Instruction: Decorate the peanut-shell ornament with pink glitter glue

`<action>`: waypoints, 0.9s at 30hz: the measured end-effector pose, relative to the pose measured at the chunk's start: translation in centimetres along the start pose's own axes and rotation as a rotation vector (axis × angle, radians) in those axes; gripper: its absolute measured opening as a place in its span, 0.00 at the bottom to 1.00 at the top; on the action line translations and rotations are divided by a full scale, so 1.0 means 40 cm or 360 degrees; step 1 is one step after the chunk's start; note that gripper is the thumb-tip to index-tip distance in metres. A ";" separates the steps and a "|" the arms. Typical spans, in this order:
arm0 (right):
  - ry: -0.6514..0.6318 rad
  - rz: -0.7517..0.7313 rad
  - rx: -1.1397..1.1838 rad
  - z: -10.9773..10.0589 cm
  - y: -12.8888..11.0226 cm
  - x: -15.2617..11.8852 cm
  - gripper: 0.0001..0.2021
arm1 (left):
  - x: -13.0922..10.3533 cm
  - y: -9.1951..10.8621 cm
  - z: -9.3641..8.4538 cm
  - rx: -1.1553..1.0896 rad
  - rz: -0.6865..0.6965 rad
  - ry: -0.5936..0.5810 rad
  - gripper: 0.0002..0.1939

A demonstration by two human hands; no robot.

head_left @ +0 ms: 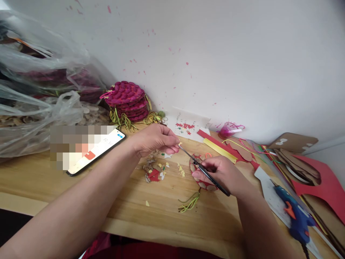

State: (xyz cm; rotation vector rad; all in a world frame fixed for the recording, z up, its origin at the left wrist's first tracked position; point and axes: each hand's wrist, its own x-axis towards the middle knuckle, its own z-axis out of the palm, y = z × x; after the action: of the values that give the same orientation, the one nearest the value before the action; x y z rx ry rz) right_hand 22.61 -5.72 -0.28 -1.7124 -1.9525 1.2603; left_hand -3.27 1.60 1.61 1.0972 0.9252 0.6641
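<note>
Black tweezers or a similar slim tool (207, 172) are gripped in my right hand (222, 174), with the thin metal tip pointing up and left. That tip meets a tiny pale yellow piece (180, 144) pinched between the fingertips of my left hand (163, 140). Under my right hand lies a round red disc with tan pieces around it (196, 162), partly covered, and a yellow-green tassel (191, 202) trails from it. Left of the disc are small yellow scraps (181, 169) and a pile of tan, red and white bits (154, 174).
Stacked magenta discs (125, 99) with tassels stand at the back left, beside plastic bags (54, 108). A lit phone (107, 145) lies left. Red and green stars (185, 126) sit on white paper. A blue glue gun (292, 212) and cut cardboard (298, 169) are right.
</note>
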 end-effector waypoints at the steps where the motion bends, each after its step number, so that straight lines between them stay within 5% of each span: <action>1: 0.0001 0.0007 0.0002 0.000 -0.003 -0.002 0.19 | 0.000 0.000 0.001 -0.0002 -0.0006 0.0005 0.11; 27: 0.0096 -0.0017 -0.0200 0.001 -0.029 -0.011 0.17 | 0.001 0.008 0.002 0.0003 -0.0014 0.0058 0.09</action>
State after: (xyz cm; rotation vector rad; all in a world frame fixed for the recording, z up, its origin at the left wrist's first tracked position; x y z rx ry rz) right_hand 21.92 -6.06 0.68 -1.7740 -2.0424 1.0902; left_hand -3.18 1.71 1.93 1.0849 0.9615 0.6780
